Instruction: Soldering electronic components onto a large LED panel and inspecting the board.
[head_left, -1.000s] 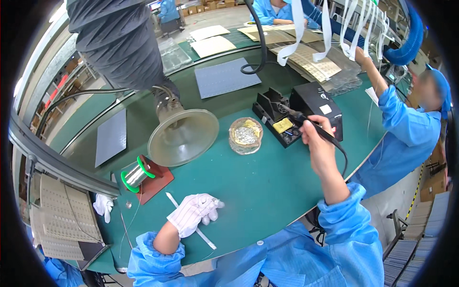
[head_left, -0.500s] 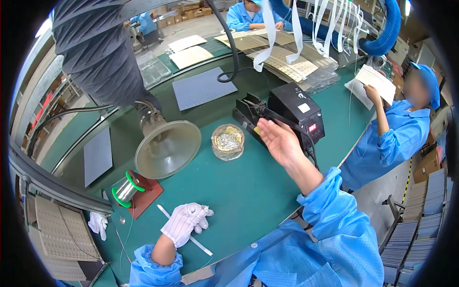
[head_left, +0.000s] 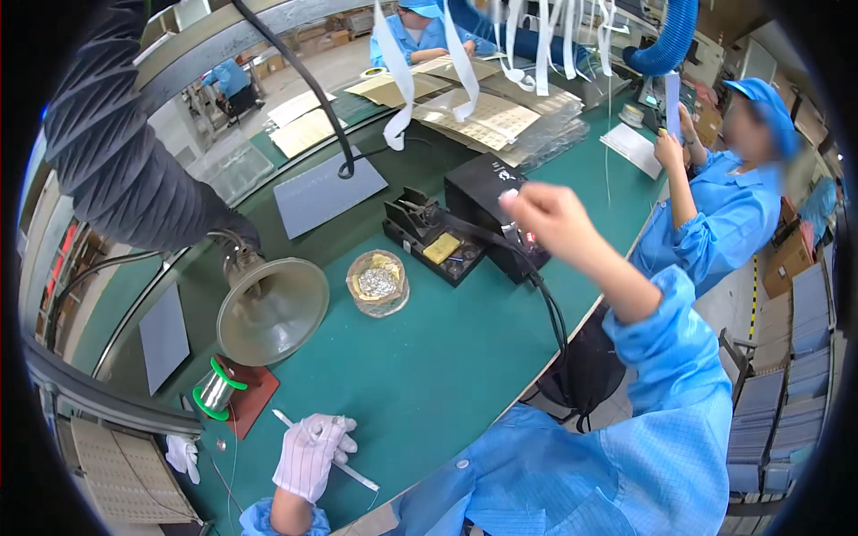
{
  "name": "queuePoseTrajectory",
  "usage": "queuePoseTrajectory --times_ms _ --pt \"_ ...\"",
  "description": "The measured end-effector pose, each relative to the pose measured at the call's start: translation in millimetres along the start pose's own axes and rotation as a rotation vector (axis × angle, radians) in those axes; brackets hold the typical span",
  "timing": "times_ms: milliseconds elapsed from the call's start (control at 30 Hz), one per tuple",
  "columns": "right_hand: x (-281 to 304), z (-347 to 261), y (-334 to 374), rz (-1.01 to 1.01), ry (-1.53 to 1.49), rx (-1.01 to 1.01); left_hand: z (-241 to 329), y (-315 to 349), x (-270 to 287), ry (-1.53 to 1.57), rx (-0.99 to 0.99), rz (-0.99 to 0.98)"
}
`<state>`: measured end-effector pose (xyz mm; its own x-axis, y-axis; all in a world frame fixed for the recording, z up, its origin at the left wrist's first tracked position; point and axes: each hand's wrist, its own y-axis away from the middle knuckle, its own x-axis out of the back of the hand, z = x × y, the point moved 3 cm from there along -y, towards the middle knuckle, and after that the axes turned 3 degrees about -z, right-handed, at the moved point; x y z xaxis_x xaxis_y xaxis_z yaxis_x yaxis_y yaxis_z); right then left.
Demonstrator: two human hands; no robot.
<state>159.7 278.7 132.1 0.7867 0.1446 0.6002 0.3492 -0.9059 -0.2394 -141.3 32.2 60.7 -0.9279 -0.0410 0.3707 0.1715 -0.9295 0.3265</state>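
My left hand (head_left: 308, 456) wears a white striped glove and rests low on the green mat, its fingers curled over a thin white stick (head_left: 360, 478). The stick shows on both sides of the hand. My bare right hand (head_left: 559, 219) is raised in front of the black soldering station (head_left: 483, 192). Its fingers are bent in, and whatever may be between them is hidden. Left of the station stands an iron holder with a yellow sponge (head_left: 441, 248). A round tub of silvery bits (head_left: 378, 284) sits nearby on the mat.
A fume-extraction hood (head_left: 273, 308) hangs over the left side. Below it are a solder wire spool (head_left: 217, 389) and a loose white glove (head_left: 182, 457). A grey-blue sheet (head_left: 329, 192) lies farther back. A co-worker (head_left: 728, 196) holds a panel at right.
My right hand has gone from open to curled fingers, beside the station. The view has shifted, so the bench things sit farther left. The co-worker at right has turned the panel edge-on.
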Motion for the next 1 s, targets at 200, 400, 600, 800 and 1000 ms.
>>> queuePoseTrajectory --times_ms 200,400,600,800,1000 --pt "41 52 -92 0.246 0.772 -0.033 -31 22 -9 -0.378 -0.179 0.235" --pt "15 56 -148 0.094 1.11 -0.031 -72 78 -33 -0.803 -0.195 0.508" --pt "1 72 -177 0.0 1.159 -0.053 -89 84 -58 -0.807 -0.277 0.728" --pt "-6 73 -185 0.009 1.268 -0.006 -79 76 -63 -0.88 -0.253 0.762" --pt "6 65 -176 0.138 1.479 0.237 -71 75 -63 -0.855 -0.265 0.787"
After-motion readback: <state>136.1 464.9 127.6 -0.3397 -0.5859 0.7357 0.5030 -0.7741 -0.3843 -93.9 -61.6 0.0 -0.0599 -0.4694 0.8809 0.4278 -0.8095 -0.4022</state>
